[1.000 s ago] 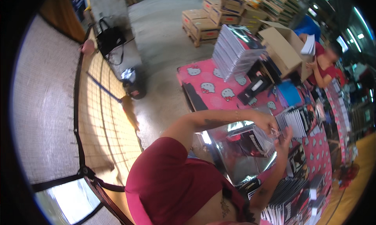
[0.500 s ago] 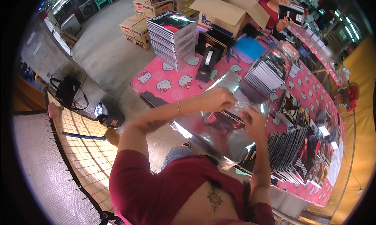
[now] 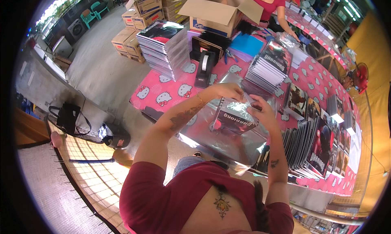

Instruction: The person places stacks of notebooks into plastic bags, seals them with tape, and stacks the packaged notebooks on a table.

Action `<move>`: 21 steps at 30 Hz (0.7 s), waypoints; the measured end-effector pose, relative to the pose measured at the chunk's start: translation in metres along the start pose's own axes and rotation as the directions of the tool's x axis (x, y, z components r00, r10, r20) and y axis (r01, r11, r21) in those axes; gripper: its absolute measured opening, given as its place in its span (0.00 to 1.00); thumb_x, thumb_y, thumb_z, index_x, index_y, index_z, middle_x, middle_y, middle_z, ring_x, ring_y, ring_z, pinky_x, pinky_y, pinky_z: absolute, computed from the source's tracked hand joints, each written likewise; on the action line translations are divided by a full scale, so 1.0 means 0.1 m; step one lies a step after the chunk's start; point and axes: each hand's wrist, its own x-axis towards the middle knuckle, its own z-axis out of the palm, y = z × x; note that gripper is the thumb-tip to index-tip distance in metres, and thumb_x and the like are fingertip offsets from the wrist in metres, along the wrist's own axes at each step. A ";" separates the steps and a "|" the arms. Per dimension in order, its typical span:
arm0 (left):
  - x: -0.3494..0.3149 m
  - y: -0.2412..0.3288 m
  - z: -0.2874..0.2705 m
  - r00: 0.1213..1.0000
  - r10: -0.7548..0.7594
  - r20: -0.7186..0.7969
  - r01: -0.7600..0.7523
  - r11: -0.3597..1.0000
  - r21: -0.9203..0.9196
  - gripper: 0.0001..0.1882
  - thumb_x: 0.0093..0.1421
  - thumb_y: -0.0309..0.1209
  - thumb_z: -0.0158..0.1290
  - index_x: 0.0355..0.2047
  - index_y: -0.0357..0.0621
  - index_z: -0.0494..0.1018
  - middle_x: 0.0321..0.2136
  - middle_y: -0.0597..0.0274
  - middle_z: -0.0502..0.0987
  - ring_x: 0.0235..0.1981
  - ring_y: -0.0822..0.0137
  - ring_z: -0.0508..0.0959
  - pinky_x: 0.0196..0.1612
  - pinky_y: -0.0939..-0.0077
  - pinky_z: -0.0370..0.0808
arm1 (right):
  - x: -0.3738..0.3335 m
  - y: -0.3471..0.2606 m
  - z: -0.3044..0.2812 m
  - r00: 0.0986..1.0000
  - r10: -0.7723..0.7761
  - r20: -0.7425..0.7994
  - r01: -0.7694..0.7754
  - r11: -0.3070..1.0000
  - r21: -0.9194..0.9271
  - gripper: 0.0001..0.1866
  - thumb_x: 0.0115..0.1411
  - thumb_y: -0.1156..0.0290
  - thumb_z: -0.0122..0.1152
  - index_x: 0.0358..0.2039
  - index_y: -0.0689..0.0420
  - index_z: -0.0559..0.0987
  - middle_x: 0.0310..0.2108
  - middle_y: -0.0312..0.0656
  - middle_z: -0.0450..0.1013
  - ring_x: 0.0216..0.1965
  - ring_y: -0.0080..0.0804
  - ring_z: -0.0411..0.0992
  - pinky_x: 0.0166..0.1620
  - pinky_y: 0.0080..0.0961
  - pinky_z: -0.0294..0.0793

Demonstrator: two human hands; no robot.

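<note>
Pink table [image 3: 152,84], dark notebook [image 3: 231,127], pale lettering [image 3: 238,119]

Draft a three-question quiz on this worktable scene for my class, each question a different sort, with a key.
1. True or false: the large cardboard box behind the tape dispenser has its top open.

2. Which is nearest the person's left hand and right hand?
a) the red fan
b) the dark-covered book
c) the broom

3. Fill in the colour: the tape dispenser stands on a patterned ____ tablecloth.

Key: 1. True. 2. b. 3. Pink.
</note>
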 end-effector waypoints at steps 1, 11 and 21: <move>0.04 -0.03 0.02 0.995 -0.014 -0.097 0.000 0.990 -0.140 0.13 0.56 0.36 0.63 0.36 0.38 0.80 0.27 0.62 0.79 0.29 0.71 0.78 0.33 0.75 0.73 | -0.01 0.02 0.00 1.000 -0.002 -0.015 0.002 1.000 -0.005 0.26 0.58 0.72 0.67 0.56 0.60 0.71 0.36 0.38 0.77 0.39 0.20 0.73 0.42 0.18 0.72; -0.54 -1.56 -0.87 0.525 -0.413 -0.745 0.092 0.897 -0.432 0.11 0.56 0.35 0.60 0.37 0.45 0.82 0.29 0.57 0.82 0.33 0.62 0.81 0.33 0.69 0.76 | -0.12 0.02 0.10 0.993 0.000 -0.120 0.000 1.000 -0.003 0.23 0.59 0.71 0.65 0.54 0.60 0.72 0.35 0.39 0.77 0.38 0.22 0.74 0.42 0.20 0.73; -0.55 -1.79 -0.32 0.346 -0.263 -0.901 -0.214 0.913 -0.348 0.07 0.57 0.32 0.58 0.33 0.42 0.80 0.29 0.53 0.82 0.30 0.55 0.82 0.34 0.65 0.77 | -0.11 0.05 0.06 0.995 -0.018 -0.095 0.015 0.999 -0.029 0.23 0.60 0.70 0.65 0.55 0.58 0.72 0.35 0.38 0.76 0.39 0.22 0.74 0.42 0.20 0.72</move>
